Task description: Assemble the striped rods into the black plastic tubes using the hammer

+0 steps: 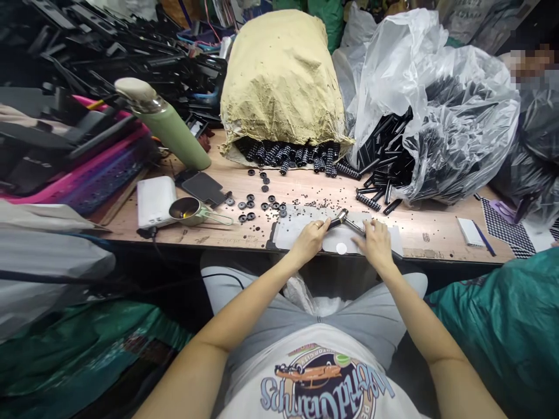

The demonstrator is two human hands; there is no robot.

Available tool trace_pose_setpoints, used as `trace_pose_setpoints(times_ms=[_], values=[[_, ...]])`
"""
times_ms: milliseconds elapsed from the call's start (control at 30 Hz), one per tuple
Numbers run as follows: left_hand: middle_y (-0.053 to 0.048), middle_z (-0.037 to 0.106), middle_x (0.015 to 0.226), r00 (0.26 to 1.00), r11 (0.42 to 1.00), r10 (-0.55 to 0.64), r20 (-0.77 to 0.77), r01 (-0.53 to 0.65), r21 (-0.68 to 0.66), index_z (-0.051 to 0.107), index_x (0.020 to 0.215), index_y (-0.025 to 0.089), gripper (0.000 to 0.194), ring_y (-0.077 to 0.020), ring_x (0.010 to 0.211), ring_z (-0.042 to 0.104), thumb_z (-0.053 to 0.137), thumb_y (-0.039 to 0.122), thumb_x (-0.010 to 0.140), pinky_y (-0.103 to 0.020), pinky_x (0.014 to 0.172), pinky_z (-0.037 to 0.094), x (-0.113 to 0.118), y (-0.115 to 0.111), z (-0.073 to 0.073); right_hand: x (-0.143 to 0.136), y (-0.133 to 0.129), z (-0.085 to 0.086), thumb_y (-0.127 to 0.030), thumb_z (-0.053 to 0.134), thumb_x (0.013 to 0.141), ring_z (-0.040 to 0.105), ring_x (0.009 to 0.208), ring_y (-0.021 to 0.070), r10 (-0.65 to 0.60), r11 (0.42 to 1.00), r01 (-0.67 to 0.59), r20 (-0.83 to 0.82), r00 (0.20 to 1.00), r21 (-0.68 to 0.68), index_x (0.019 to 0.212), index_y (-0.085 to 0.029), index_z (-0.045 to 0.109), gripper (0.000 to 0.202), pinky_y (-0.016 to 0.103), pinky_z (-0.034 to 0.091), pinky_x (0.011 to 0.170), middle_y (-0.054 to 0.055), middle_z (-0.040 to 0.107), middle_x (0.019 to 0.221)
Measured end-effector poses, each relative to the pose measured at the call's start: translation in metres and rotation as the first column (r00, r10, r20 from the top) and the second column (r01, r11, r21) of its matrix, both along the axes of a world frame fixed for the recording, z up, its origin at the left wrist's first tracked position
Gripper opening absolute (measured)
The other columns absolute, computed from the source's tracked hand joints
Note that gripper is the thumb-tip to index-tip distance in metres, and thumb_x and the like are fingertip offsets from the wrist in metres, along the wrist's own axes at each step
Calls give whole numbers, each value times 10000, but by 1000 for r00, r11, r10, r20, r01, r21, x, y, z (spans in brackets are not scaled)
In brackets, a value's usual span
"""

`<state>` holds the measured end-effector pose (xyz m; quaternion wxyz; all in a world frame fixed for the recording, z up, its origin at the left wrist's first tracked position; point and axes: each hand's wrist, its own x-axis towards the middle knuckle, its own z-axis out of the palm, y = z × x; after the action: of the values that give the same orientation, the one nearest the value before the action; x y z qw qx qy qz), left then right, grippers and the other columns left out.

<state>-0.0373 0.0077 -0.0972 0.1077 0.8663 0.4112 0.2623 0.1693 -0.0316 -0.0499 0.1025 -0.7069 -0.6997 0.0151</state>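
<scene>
Fingers of my left hand (311, 238) are closed round a black rod-like part (335, 223) over a pale mat (288, 230) at the table's front edge. My right hand (376, 240) grips a thin metallic rod (354, 226), whose far end meets the black part between my hands. A white round disc (341, 248) lies on the mat just below. Tiny black bits (318, 203) are scattered beyond the mat, and black round discs (250, 204) lie to the left of it.
A yellow sack (283, 75) spills black studded rollers (283, 157). Clear plastic bags (467, 128) with black tubes (384, 151) stand back right. At left are a green bottle (179, 134), white box (156, 202), metal cup (190, 210) and pink basket (131, 145). A white box (470, 232) lies right.
</scene>
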Motion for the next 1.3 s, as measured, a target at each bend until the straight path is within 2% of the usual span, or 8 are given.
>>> trace_pose_setpoints(times_ms=[100, 300, 467, 700, 867, 1100, 1167, 1300], values=[[-132, 603, 1034, 989, 993, -85, -117, 94, 70, 498, 1320, 138, 464, -193, 905, 573, 347, 40, 893, -346, 818, 474, -3, 3, 0, 26, -12, 13, -348, 494, 912, 568, 916, 268, -107, 986, 114, 64, 992, -119, 960, -146, 590, 229, 349, 417, 760, 138, 618, 954], [-136, 644, 1015, 968, 991, -13, -249, 46, 126, 569, 1242, 171, 361, -234, 952, 578, 373, 154, 940, -407, 810, 409, -2, 5, 12, 13, -44, 25, -408, 211, 996, 568, 651, 181, -148, 989, 145, -295, 944, -32, 972, -189, 516, 376, 251, 340, 597, 33, 584, 703], [-157, 635, 1152, 940, 995, 19, -341, 16, 100, 522, 1305, 129, 412, -257, 1108, 550, 311, 143, 951, -456, 933, 373, 7, -4, 18, -2, -55, 24, -357, 298, 988, 496, 514, 151, -182, 966, 146, -157, 971, -214, 846, -187, 506, 304, 242, 252, 542, 10, 545, 607], [-248, 347, 1464, 952, 998, -3, -305, 20, 52, 339, 1406, -30, 640, -323, 1403, 248, 384, 376, 914, -491, 1134, 185, 38, -27, 11, -42, -57, 47, -416, 171, 1001, 592, 606, 171, 34, 998, -46, -298, 954, -34, 925, -201, 507, 406, 242, 353, 571, 48, 619, 713], [-232, 503, 1343, 966, 997, -72, -248, 68, -25, 411, 1365, 17, 514, -302, 1301, 426, 377, 171, 875, -477, 1057, 330, 36, -14, 13, -56, -49, 34, -379, 285, 1002, 608, 611, 190, 86, 945, -102, -64, 994, -311, 925, -204, 519, 303, 252, 277, 544, 50, 648, 723], [-117, 652, 947, 993, 982, -87, -83, 72, -174, 607, 1117, 132, 265, -236, 906, 600, 520, 251, 897, -349, 770, 491, 34, -4, 39, -6, -24, 26, -388, 279, 1007, 567, 645, 162, -150, 978, 147, -8, 989, -145, 918, -188, 523, 328, 264, 239, 567, 57, 645, 842], [-106, 651, 974, 995, 963, 100, 13, -93, -253, 598, 1123, 131, 321, -216, 902, 589, 595, 329, 871, -337, 781, 482, 22, 23, 49, 8, -19, 15, -399, 301, 1000, 566, 698, 173, -199, 969, 204, 52, 979, -139, 919, -179, 533, 330, 270, 243, 574, 71, 634, 896], [-229, 577, 1158, 813, 796, 578, 68, -544, -265, 552, 1097, 4, 323, -293, 1156, 465, 414, 264, 965, -468, 938, 370, -19, 118, 60, 19, -13, -7, -411, 387, 972, 544, 887, 228, -173, 981, 180, 104, 979, -64, 926, -161, 566, 311, 287, 320, 652, 97, 608, 947]])
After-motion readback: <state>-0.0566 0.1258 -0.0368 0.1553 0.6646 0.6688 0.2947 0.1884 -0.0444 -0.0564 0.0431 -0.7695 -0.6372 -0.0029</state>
